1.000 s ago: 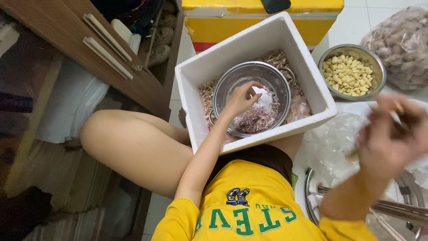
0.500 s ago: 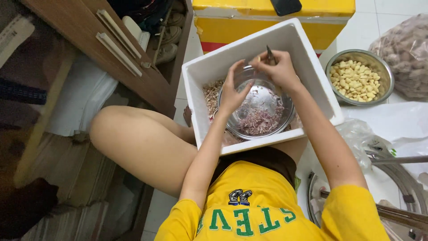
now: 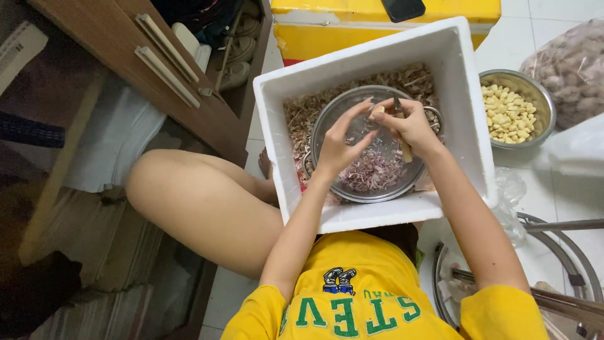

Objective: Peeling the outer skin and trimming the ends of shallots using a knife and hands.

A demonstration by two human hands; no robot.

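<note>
I sit on the floor with a white foam box (image 3: pixel 377 217) at my lap. Inside it stands a metal bowl (image 3: pixel 327 123) holding purple garlic skins (image 3: pixel 377 171), with more dry skins (image 3: pixel 302 110) packed around it. My right hand (image 3: pixel 412 126) grips a small knife with a wooden handle (image 3: pixel 406 151) above the bowl. A pale garlic clove (image 3: pixel 377 112) sits at its thumb tip. My left hand (image 3: pixel 340 143) reaches in from the left, thumb and forefinger pinching at that clove, the other fingers spread.
A metal bowl (image 3: pixel 541 101) of peeled cloves stands right of the box, beside a clear bag of unpeeled garlic (image 3: pixel 572 63). A yellow box (image 3: pixel 352 34) with a dark phone (image 3: pixel 402 9) lies behind. Wooden furniture (image 3: pixel 157 82) fills the left; a round metal pan (image 3: pixel 569 267) is at lower right.
My right hand came in from the far right and joined my left hand above the bowl. Both hands now meet at the clove, slightly lower than half a second ago.
</note>
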